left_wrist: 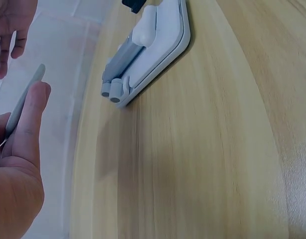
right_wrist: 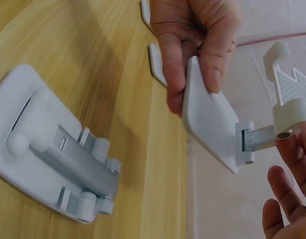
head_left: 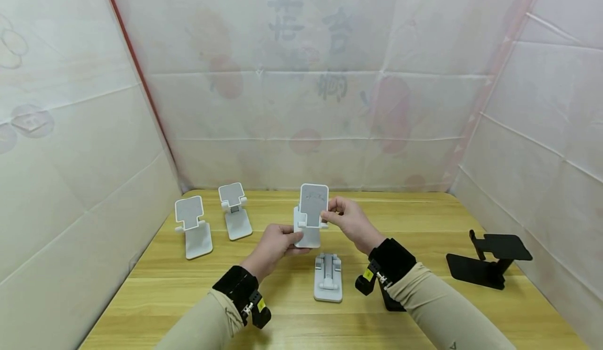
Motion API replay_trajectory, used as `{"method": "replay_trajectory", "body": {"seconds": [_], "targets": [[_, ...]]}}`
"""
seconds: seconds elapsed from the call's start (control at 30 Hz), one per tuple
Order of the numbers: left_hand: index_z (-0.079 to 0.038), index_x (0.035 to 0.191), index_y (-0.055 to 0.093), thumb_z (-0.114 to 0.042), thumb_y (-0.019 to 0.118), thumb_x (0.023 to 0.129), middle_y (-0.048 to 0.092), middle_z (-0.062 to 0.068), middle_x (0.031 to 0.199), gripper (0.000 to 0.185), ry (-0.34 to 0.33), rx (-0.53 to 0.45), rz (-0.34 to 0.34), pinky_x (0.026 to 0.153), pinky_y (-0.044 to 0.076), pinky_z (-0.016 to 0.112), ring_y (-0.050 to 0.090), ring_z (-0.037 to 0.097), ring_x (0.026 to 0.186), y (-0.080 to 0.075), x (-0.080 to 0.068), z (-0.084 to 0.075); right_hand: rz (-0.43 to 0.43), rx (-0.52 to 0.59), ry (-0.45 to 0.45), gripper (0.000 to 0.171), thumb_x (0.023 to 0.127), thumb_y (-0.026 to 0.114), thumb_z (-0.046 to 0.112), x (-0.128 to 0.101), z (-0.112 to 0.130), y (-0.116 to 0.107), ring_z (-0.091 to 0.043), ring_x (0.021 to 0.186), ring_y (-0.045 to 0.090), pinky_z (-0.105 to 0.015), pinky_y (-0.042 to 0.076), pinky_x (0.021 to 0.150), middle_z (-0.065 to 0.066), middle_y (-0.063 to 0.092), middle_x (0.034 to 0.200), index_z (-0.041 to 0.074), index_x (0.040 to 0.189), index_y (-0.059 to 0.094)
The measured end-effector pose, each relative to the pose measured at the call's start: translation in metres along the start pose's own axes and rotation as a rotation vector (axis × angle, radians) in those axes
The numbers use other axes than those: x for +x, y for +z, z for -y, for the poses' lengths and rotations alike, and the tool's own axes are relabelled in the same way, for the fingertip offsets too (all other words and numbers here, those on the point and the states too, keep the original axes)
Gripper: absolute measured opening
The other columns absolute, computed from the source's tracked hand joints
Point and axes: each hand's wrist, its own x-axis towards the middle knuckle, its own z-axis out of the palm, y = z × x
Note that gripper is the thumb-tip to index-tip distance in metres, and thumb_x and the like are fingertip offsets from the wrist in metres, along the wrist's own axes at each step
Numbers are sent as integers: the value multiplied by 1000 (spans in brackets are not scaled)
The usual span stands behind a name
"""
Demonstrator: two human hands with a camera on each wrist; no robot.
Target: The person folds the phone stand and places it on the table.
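Note:
A white phone stand (head_left: 313,203) with a grey pad is held up over the table, its arm unfolded and its plate facing the head camera. My left hand (head_left: 274,244) pinches the stand's flat base, thumb on one face and fingers beneath. At the plate's right edge, my right hand (head_left: 350,223) grips with the thumb in front. The right wrist view shows the stand's base (right_wrist: 212,117) between left thumb and fingers, and the hinge and grey metal arm beyond. Just below the hands, a folded white phone stand (head_left: 328,284) lies on the table.
Two unfolded white phone stands, one nearer (head_left: 198,240) and one farther (head_left: 238,223), stand at the left. An unfolded black phone stand (head_left: 490,261) is at the right. A black object (head_left: 393,304) lies partly hidden under the right forearm. Cloth walls (head_left: 301,109) enclose the wooden table.

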Motion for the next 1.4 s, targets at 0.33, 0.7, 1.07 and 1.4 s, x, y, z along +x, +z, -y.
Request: {"method": "replay_trajectory", "body": {"seconds": [0.33,0.7,1.07,1.4], "targets": [[19,135,53,-2,55,104,64,33,125,38,-2,-43,41,88,63,36,72,37,106,6,-3,-1,-99,-197,-55,9,100,68,14,-2,-1,2,-23,98,58,-35,47,83,-4,69,102,9,95,61],[18,135,53,-4,56,104,65,29,123,38,-12,-36,56,89,63,37,72,35,105,8,-5,-1,-139,-349,-137,13,99,69,15,-2,-6,1,-23,108,58,-47,48,97,-5,67,110,11,90,60],[20,134,53,-5,56,105,66,29,120,38,-19,-22,68,89,63,37,72,35,105,12,-8,-3,-171,-458,-254,8,97,70,12,-3,-10,1,-25,101,59,-49,51,92,-3,63,94,11,94,63],[21,133,52,-4,56,104,65,29,120,38,-13,-31,75,88,63,37,71,36,105,16,-10,-3,-234,-586,-377,14,94,73,9,-1,-16,0,-24,92,56,-41,49,80,-2,68,91,10,108,70]]}}
